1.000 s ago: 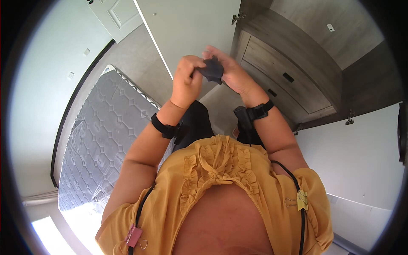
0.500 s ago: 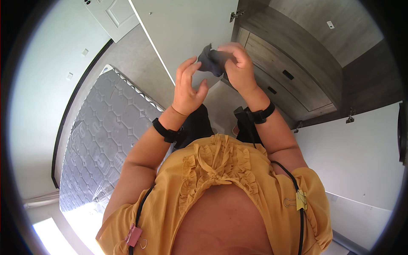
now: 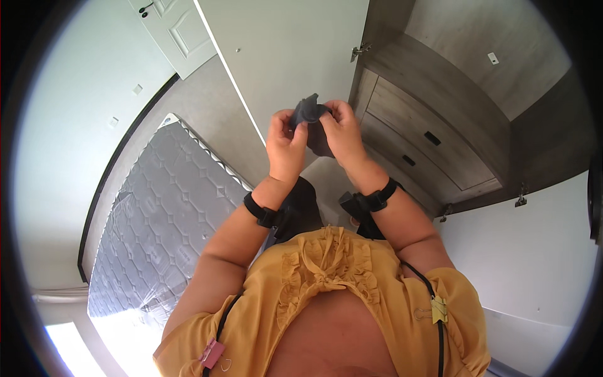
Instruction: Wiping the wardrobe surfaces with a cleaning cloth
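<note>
Both my hands are raised in front of me with a small dark grey cloth (image 3: 308, 110) bunched between them. My left hand (image 3: 285, 143) pinches its left edge, thumb and fingers closed on the fabric. On the other side my right hand (image 3: 343, 136) grips the right edge in the same way. A peak of fabric sticks up between the fingertips, and a darker fold hangs below, beside the right hand. Bunched as it is, the cloth does not show its exact kind.
A white cabinet door (image 3: 295, 56) stands open just beyond my hands. To the right is a wood-grain cabinet with drawers (image 3: 408, 119), and another white door (image 3: 515, 251) is swung open nearer me. A plastic-wrapped grey mattress (image 3: 163, 207) lies at the left.
My left hand, loosely open before, has closed on the cloth. My right hand has come lower, and the cloth, spread and blurred earlier, is now bunched between both hands.
</note>
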A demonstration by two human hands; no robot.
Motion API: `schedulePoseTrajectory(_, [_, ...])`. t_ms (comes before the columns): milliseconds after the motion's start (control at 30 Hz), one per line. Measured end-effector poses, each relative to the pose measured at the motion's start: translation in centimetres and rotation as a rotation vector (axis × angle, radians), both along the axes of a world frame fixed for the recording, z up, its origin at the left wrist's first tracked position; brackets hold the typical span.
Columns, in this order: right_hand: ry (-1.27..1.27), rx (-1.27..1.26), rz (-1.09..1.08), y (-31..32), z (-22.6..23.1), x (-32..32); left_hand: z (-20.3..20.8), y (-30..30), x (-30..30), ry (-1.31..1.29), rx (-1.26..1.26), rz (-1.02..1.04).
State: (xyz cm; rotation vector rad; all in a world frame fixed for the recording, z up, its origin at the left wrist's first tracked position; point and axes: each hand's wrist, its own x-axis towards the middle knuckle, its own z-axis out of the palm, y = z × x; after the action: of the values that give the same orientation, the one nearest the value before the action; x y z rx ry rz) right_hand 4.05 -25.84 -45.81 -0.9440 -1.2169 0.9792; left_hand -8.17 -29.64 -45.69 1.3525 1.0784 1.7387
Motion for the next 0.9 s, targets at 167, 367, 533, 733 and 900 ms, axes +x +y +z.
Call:
schedulePoseTrajectory(167, [0.487, -0.222, 0.335, -0.2, 1.2, -1.9, 0.0, 0.8, -0.2, 0.158, 0.102, 0.208])
schedulePoseTrajectory(367, [-0.106, -0.116, 0.135, 1.1, -0.2, -0.3, 0.8, 1.2, -2.2, 0.442, 0.288, 0.360])
schedulePoseTrajectory(533, [-0.185, -0.211, 0.197, 1.8, 0.6, 1.0, 0.7, 1.2, -2.9, 0.453, 0.324, 0.313])
schedulePoseTrajectory(733, [0.619, -0.416, 0.566, -0.5, 3.6, -0.2, 0.7, 0.9, -2.1, 0.720, 0.473, 0.383])
schedulePoseTrajectory(900, [0.447, -0.367, 0.527, -0.4, 3.3, -0.7, -0.2, 0.8, -1.9, 0.667, 0.353, 0.201])
